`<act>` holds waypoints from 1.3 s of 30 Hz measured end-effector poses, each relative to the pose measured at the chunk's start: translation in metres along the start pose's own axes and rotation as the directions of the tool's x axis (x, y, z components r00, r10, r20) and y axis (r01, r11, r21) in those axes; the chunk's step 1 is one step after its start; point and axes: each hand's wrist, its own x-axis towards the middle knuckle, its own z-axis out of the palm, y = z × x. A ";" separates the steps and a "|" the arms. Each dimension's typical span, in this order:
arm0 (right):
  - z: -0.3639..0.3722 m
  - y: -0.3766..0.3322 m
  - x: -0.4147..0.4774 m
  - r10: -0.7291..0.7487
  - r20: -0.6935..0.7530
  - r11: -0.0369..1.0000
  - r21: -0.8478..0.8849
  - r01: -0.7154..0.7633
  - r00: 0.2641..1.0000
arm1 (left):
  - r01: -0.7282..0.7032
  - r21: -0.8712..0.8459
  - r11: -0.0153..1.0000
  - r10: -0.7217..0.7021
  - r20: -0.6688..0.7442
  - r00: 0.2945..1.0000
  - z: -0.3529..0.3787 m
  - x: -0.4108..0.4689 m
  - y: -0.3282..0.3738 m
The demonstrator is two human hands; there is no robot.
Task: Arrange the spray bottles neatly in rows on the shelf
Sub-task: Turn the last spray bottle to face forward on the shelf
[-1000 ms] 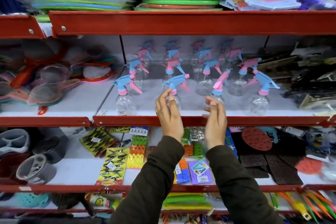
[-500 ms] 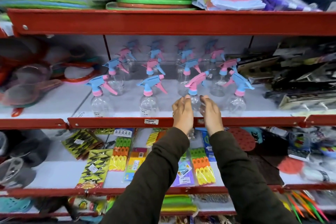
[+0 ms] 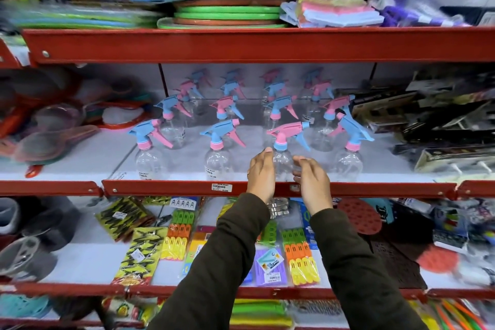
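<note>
Clear spray bottles with pink and blue trigger heads stand in several rows on the white middle shelf (image 3: 160, 188) behind its red front lip. The front row holds a blue-headed bottle (image 3: 148, 159), another blue-headed one (image 3: 218, 162), a pink-headed bottle (image 3: 283, 162) and a blue-headed one at the right (image 3: 348, 162). My left hand (image 3: 261, 175) presses the left side of the pink-headed bottle's body. My right hand (image 3: 313, 178) cups its right side, fingers curled. Both hands hide the bottle's base.
Strainers and sieves (image 3: 53, 126) lie left of the bottles, dark boxed goods (image 3: 428, 126) right of them. Above, a red shelf (image 3: 241, 44) carries stacked plates. Below, packs of clothes pegs (image 3: 300, 260) and silicone mats (image 3: 359, 215) lie flat.
My hands have come together from the second and third front bottles onto the pink-headed one alone. Its head has turned from tilted to nearly level. The view has shifted right.
</note>
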 end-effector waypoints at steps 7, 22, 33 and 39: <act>0.001 -0.007 0.004 0.024 0.021 1.000 -0.009 -0.024 0.999 | -0.004 -0.002 1.000 0.004 0.003 1.000 -0.002 0.005 0.000; -0.069 0.005 -0.008 -0.144 -0.071 0.984 0.100 0.151 0.987 | -0.386 0.042 0.921 0.377 -0.336 0.863 0.050 -0.041 -0.009; -0.133 0.000 0.044 -0.034 -0.059 0.999 -0.017 0.033 0.998 | -0.105 0.086 0.991 0.093 0.136 0.986 0.149 -0.037 0.010; -0.138 0.000 0.053 0.017 0.034 0.999 -0.035 -0.016 0.999 | -0.045 0.110 0.993 0.033 0.115 0.993 0.156 -0.021 0.017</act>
